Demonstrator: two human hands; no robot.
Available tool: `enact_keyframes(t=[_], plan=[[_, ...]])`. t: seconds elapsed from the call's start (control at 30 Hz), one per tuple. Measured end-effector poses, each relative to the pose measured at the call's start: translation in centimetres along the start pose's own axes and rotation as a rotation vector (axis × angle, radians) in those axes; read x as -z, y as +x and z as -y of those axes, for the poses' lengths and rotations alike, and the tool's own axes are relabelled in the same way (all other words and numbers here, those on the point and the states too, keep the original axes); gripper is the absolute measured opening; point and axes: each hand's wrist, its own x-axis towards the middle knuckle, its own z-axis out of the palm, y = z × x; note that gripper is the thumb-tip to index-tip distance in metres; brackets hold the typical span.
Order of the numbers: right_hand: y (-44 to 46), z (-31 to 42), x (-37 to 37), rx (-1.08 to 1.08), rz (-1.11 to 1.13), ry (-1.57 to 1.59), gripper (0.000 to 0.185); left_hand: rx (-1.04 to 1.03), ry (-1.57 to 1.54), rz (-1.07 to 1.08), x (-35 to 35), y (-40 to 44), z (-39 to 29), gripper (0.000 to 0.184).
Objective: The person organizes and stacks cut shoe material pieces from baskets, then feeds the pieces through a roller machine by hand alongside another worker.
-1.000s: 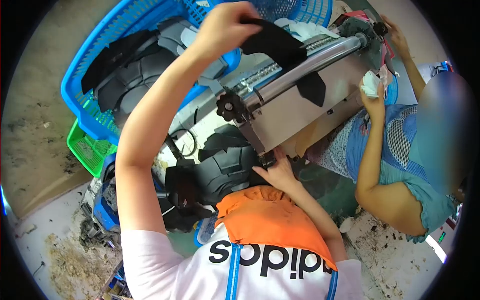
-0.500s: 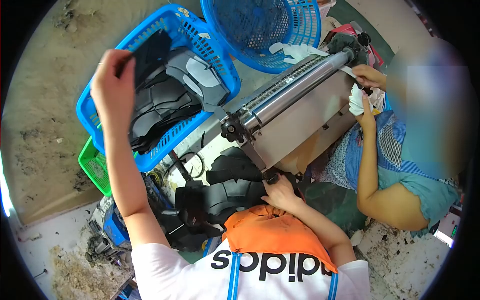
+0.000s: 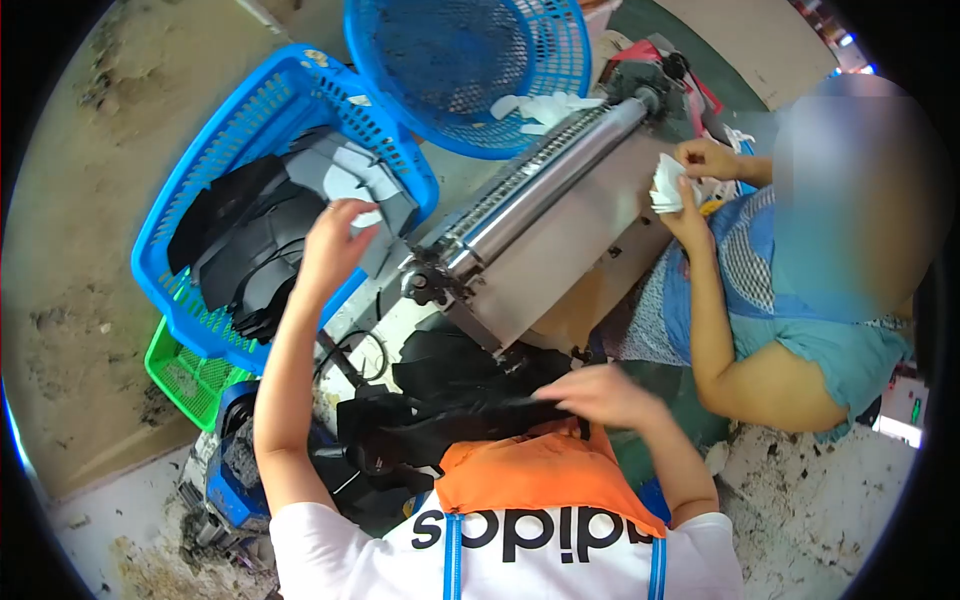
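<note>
My left hand hangs over the right rim of the blue basket, thumb and fingers apart, with nothing visible in it. In the basket lie several black pieces of cut sheet material and some grey-white pieces. My right hand, smeared by motion, is above the orange cloth at my lap. Its fingertips pinch the end of a black cut piece, which stretches leftward over my lap. More black pieces lie just beyond it.
A machine with a metal roller and black knob stands ahead. Behind it is a round blue basket with white scraps on its rim. At right a co-worker holds white pieces. A green basket is at left.
The black piece my left hand held up now lies in the basket; that hand has opened and moved right. My right hand has lifted off and shifted right, and the black piece at my lap is tilted.
</note>
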Motion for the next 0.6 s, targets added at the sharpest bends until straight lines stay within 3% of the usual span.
enact_keyframes(t=[0.07, 0.1, 0.13, 0.2, 0.4, 0.53, 0.6], plan=[[-2.5, -0.5, 3.9, -0.111, -0.138, 0.149, 0.038, -0.057, 0.031, -0.024, 0.3, 1.5, -0.5, 0.027], [-3.5, -0.9, 5.0, -0.317, -0.154, 0.347, 0.039, -0.128, 0.034, -0.026, -0.1, 2.6, 0.0, 0.027], [-5.0, -4.0, 4.3, -0.364, -0.242, 0.531, 0.039, -0.152, 0.019, -0.007, -0.4, 3.5, -0.2, 0.026], [-7.2, -7.8, 3.1, -0.354, -0.324, 0.728, 0.039, -0.119, 0.016, 0.116, -0.8, 5.4, -1.6, 0.026], [-10.8, -12.3, 2.0, -0.274, -0.512, 0.921, 0.039, -0.204, -0.03, 0.405, -4.2, 10.0, -4.0, 0.029], [-9.4, -16.5, 3.2, -0.213, -0.692, 0.993, 0.047, -0.186, -0.176, 0.606, -8.2, 12.3, -5.0, 0.029], [-7.4, -16.0, 4.8, -0.206, -0.672, 1.043, 0.05, -0.241, -0.122, 0.63, -10.1, 12.5, -5.4, 0.028]])
